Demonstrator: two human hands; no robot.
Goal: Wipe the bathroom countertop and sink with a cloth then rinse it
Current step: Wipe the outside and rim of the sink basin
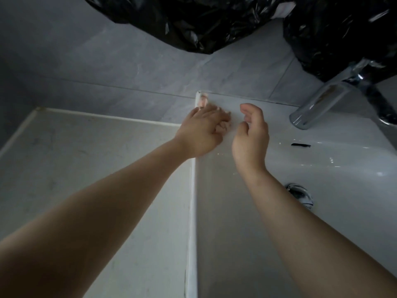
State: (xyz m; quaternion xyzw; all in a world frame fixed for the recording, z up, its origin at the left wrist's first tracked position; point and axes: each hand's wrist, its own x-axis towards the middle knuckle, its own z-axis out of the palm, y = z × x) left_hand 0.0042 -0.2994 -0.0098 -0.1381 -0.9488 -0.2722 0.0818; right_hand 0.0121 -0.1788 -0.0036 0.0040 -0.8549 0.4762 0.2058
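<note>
Hands, left (200,129) and right (251,134), at sink (225,222) corner

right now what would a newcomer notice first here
The left hand rests on the back left corner of the white sink, with the right hand loosely curled beside it. Crumpled black plastic bags fill the top of the view, over a chrome tap at right.

No legible text, brand, number or sign is present. A pale label-like patch (284,10) between the black plastic bags (193,22) at the upper right of the frame is too blurred to read.
</note>
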